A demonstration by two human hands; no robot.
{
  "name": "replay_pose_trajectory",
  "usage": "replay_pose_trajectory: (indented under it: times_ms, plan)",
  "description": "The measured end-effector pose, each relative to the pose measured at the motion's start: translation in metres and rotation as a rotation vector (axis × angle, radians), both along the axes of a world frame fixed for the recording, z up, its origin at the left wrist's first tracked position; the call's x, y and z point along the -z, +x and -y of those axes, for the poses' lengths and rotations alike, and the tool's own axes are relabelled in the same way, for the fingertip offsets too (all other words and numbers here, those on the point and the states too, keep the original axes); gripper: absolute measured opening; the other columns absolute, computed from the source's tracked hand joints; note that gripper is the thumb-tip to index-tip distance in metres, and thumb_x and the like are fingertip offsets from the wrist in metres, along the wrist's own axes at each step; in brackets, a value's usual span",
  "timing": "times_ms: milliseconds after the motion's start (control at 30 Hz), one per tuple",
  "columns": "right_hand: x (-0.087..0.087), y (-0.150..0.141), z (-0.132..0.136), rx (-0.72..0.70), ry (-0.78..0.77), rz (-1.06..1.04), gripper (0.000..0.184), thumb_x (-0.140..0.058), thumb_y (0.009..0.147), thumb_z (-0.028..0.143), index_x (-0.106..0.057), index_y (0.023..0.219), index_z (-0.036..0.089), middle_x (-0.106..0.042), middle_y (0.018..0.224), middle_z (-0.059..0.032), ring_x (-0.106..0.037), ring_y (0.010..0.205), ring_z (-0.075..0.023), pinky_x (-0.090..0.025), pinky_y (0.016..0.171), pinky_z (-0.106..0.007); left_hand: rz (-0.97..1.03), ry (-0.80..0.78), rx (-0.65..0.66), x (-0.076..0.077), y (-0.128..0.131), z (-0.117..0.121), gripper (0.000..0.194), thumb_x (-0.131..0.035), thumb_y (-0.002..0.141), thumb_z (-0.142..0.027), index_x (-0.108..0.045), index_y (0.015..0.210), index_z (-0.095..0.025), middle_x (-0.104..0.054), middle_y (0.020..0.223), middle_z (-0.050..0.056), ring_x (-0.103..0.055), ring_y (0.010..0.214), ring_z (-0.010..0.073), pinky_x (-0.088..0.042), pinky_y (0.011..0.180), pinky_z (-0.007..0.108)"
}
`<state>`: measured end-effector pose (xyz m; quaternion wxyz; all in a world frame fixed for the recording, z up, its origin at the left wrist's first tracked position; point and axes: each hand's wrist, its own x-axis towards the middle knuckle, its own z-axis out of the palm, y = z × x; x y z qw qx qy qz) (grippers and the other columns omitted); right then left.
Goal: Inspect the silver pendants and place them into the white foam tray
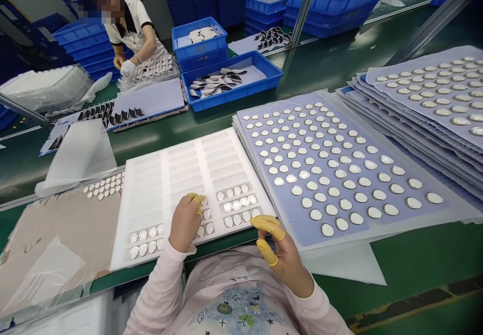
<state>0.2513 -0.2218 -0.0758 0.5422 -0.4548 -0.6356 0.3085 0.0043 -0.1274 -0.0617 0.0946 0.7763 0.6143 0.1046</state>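
Note:
In front of me lies a white foam tray point(145, 199) with three columns of shallow slots. Small white oval pieces with metallic rims point(237, 204) sit in rows in its near slots. My left hand point(186, 222), in yellow finger cots, is closed over the middle column. Its fingertips are beside an oval piece point(204, 201); whether they pinch one is hidden. My right hand point(281, 254), also in yellow finger cots, is open at the tray's near right corner, thumb apart from the fingers. Its fingertips are next to the end piece of the nearest right row.
Right of the tray, a lilac sheet point(290, 209) carries many oval pieces. Stacked sheets point(415, 123) stand farther right. Brown board point(68, 219) with loose ovals is at left. Beyond are blue bins point(260, 86) and a co-worker point(132, 33) handling another tray.

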Motion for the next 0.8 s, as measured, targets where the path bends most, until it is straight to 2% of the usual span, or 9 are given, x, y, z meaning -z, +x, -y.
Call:
replay_pose_trajectory:
  times_ms: [67, 133, 233, 300, 400, 533, 700, 800]
  plan:
    - [-0.006, 0.012, -0.003, 0.126, 0.019, 0.171, 0.025, -0.055, 0.098, 0.025, -0.059, 0.122, 0.026, -0.062, 0.105, -0.0072, -0.057, 0.069, -0.0146, -0.054, 0.070, -0.032, 0.125, 0.082, 0.071, -0.004, 0.014, 0.000, 0.038, -0.040, 0.093, -0.004, -0.066, 0.116, -0.018, -0.067, 0.113, 0.010, -0.064, 0.104, 0.0226, -0.055, 0.091, 0.038]
    - [-0.011, 0.029, -0.006, 0.298, -0.030, 0.391, 0.022, -0.053, 0.098, 0.028, -0.062, 0.118, 0.022, -0.065, 0.100, -0.0080, -0.058, 0.066, -0.0159, -0.054, 0.070, -0.033, 0.202, 0.133, 0.182, -0.009, 0.035, -0.002, 0.033, -0.042, 0.097, -0.010, -0.065, 0.118, -0.020, -0.067, 0.113, 0.009, -0.064, 0.103, 0.0223, -0.056, 0.090, 0.038]
    - [-0.012, 0.055, -0.010, 0.530, -0.223, 0.727, 0.028, -0.048, 0.099, 0.034, -0.065, 0.113, 0.016, -0.069, 0.102, -0.0127, -0.065, 0.074, -0.0231, -0.053, 0.067, -0.037, 0.242, 0.130, 0.376, -0.012, 0.077, -0.009, 0.028, -0.044, 0.098, -0.015, -0.065, 0.116, -0.021, -0.066, 0.113, 0.009, -0.063, 0.103, 0.0222, -0.056, 0.089, 0.037]
    - [-0.009, 0.066, -0.012, 0.618, -0.355, 0.878, 0.030, -0.046, 0.099, 0.031, -0.065, 0.115, 0.013, -0.069, 0.106, -0.0152, -0.068, 0.082, -0.0271, -0.052, 0.066, -0.037, 0.215, 0.067, 0.483, -0.010, 0.108, -0.018, 0.025, -0.044, 0.099, -0.016, -0.065, 0.112, -0.020, -0.065, 0.114, 0.010, -0.063, 0.105, 0.0226, -0.056, 0.090, 0.036]
    - [-0.006, 0.070, -0.017, 0.660, -0.511, 0.977, 0.030, -0.047, 0.099, 0.024, -0.064, 0.119, 0.011, -0.069, 0.108, -0.0165, -0.069, 0.084, -0.0272, -0.052, 0.067, -0.035, 0.153, -0.054, 0.584, -0.003, 0.150, -0.032, 0.027, -0.041, 0.101, -0.017, -0.062, 0.118, -0.020, -0.063, 0.118, 0.010, -0.061, 0.110, 0.0219, -0.054, 0.093, 0.033]
    - [-0.007, 0.066, -0.023, 0.680, -0.590, 0.997, 0.025, -0.049, 0.098, 0.021, -0.065, 0.115, 0.011, -0.070, 0.104, -0.0158, -0.070, 0.082, -0.0246, -0.050, 0.066, -0.031, 0.113, -0.104, 0.562, 0.008, 0.184, -0.046, 0.028, -0.037, 0.101, -0.014, -0.057, 0.121, -0.017, -0.058, 0.117, 0.011, -0.063, 0.104, 0.0218, -0.054, 0.086, 0.032]
    - [-0.011, 0.066, -0.027, 0.661, -0.600, 1.076, 0.024, -0.049, 0.098, 0.020, -0.064, 0.114, 0.009, -0.070, 0.098, -0.0156, -0.071, 0.078, -0.0235, -0.048, 0.062, -0.030, 0.087, -0.135, 0.531, 0.016, 0.191, -0.053, 0.024, -0.036, 0.102, -0.016, -0.056, 0.114, -0.016, -0.055, 0.117, 0.011, -0.065, 0.089, 0.0198, -0.054, 0.076, 0.031]
    - [-0.014, 0.067, -0.032, 0.653, -0.657, 1.120, 0.023, -0.047, 0.099, 0.019, -0.067, 0.103, 0.009, -0.070, 0.096, -0.0163, -0.071, 0.071, -0.0230, -0.045, 0.057, -0.030, 0.078, -0.151, 0.523, 0.017, 0.190, -0.055, 0.023, -0.035, 0.102, -0.015, -0.056, 0.111, -0.016, -0.054, 0.117, 0.011, -0.064, 0.087, 0.0189, -0.054, 0.077, 0.031]
